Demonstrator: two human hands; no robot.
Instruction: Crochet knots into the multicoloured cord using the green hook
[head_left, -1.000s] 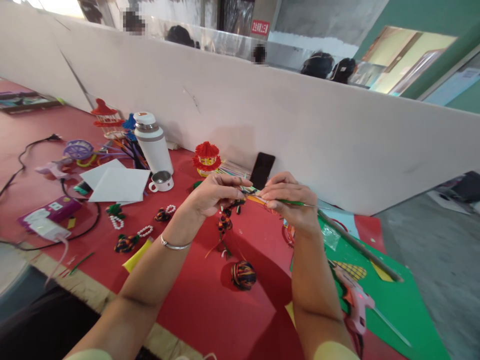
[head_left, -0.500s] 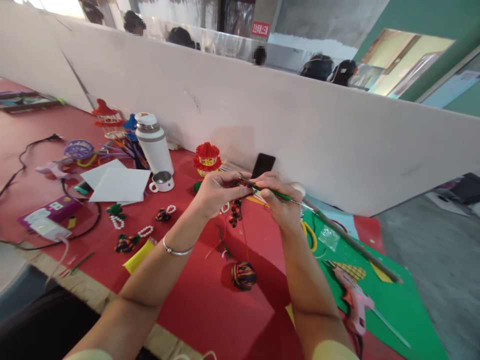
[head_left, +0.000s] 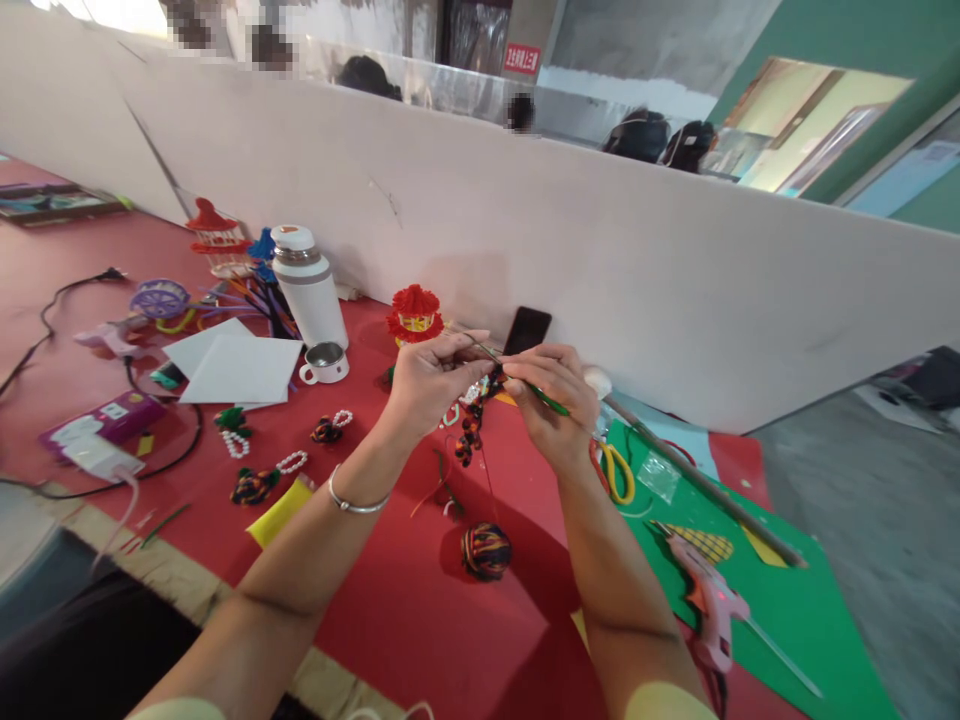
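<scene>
My right hand [head_left: 555,395] is closed around the green handle of a crochet hook [head_left: 549,400], whose thin metal shaft points left towards my other hand. Between the fingers of my left hand [head_left: 435,380] is a dark multicoloured crochet piece [head_left: 470,432], pinched near its top while its curled part hangs down. A strand of yarn runs from the work to a black, orange and red yarn ball [head_left: 486,552] on the red table. The hook's tip and the stitches at my fingertips are too small to make out.
A white thermos [head_left: 309,290] and steel-lined cup [head_left: 325,363] stand left. Small crocheted pieces with bead loops [head_left: 255,485] lie nearer. Yellow-handled scissors [head_left: 619,473] and a pink glue gun [head_left: 703,600] are right. A phone [head_left: 527,330] leans on the white partition [head_left: 600,240].
My right hand has turned a little, and the hook's shaft now shows between my hands. The hanging crochet piece has shifted slightly downward.
</scene>
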